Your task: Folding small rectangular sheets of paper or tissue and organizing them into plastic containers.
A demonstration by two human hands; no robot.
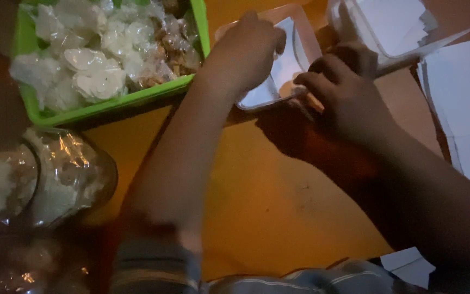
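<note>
From my seat I see both hands working over a clear plastic box [278, 71] that lies on the orange tabletop [267, 196], near the top middle of the view. My left hand [248, 49] rests on the box's near-left part, its fingers curled down over the edge and gripping it. My right hand [344, 92] sits just beside it at the box's right side, fingers bent narrow and pinched on the rim; what else they hold, I cannot tell in this dim light. To the left stands a green tray [121, 102] heaped with small clear bags of white and brown food. Below it, at the left edge, a glass jar [72, 174] lies with white contents. At the upper right sits another clear container [387, 32], with white sheets of paper [463, 87] beside it.
</note>
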